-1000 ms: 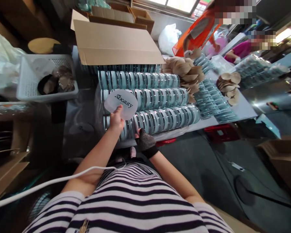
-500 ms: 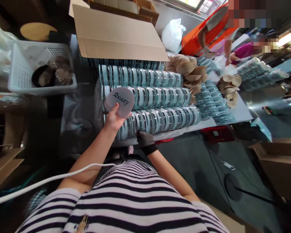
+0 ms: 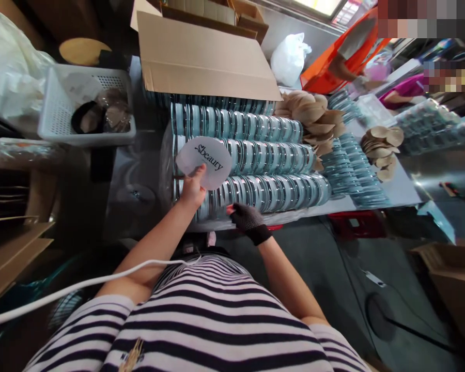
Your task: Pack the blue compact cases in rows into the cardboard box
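My left hand [image 3: 194, 192] is bare and closed on a white rounded card [image 3: 214, 173] with "Sbeauty" printed on it; the thumb presses on its face. Whether it is one card or several stacked, I cannot tell. Below it lies the front row [image 3: 271, 192] of clear round cases standing on edge, with white pieces between them. My right hand [image 3: 248, 219], in a dark fingerless glove, is beside the front edge of this row, fingers curled. What those fingers hold, if anything, is hidden. Behind are a middle row [image 3: 273, 156] and a back row [image 3: 240, 124] of similar cases.
An open cardboard box [image 3: 209, 57] stands behind the rows. A white basket [image 3: 87, 135] is on the left. Tan cup-shaped pieces [image 3: 312, 111] and more clear cases [image 3: 352, 170] lie to the right. A person in an orange apron [image 3: 333, 57] works beyond. A white cable [image 3: 85, 283] crosses my left arm.
My right hand has drawn back from between the front-row cases and shifted to the right. My left hand keeps the card over the rows, only slightly turned. The view has swung a little.
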A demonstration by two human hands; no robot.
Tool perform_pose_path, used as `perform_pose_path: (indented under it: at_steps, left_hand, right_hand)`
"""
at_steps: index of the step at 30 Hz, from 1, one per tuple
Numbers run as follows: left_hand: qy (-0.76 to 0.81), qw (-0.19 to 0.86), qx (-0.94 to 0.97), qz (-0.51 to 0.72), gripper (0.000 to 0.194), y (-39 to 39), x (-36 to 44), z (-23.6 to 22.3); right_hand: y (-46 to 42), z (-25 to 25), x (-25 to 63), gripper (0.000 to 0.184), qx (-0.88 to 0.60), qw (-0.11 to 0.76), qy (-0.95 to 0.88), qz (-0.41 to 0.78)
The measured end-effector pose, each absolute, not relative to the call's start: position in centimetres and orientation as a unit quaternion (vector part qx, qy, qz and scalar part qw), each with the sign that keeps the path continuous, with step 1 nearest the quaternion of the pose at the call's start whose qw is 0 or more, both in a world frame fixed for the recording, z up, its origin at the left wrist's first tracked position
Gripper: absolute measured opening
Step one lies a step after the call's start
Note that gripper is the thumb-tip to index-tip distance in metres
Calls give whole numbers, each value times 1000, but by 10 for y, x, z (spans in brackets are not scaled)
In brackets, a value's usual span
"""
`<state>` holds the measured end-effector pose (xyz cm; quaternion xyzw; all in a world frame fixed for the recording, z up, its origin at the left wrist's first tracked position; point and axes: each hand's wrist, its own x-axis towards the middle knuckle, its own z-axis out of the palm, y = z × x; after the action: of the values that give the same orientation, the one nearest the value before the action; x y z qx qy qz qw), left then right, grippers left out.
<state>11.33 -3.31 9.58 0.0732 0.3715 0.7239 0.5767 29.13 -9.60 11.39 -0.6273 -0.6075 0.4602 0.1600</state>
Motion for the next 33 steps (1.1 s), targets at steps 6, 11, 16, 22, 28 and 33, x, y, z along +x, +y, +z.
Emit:
perform_pose_path:
  at_steps: [6, 11, 16, 22, 28, 33]
  left_hand:
    - [394, 540, 161, 726, 30, -35, 125, 89]
    - [418, 545, 168, 708, 19, -38, 133, 85]
    - [408, 528, 138, 732, 19, -40, 113, 95]
    - [377, 501, 86, 774, 31, -39, 63, 100]
    - [356, 529, 98, 764, 30, -38, 62, 94]
    - [347, 554, 62, 754, 31, -38, 57, 96]
  right_hand:
    - [-54, 140, 283, 66, -581, 292, -750, 120]
    - [-61, 130, 246, 56, -562, 256, -784, 66]
    - [-73, 145, 260, 52, -667, 325, -656, 135]
    - [-172, 136, 296, 52, -680, 131, -703, 162]
    - [-162, 95, 241, 46, -642, -8, -733, 225]
    - [-142, 88, 231, 38, -660, 36, -726, 189]
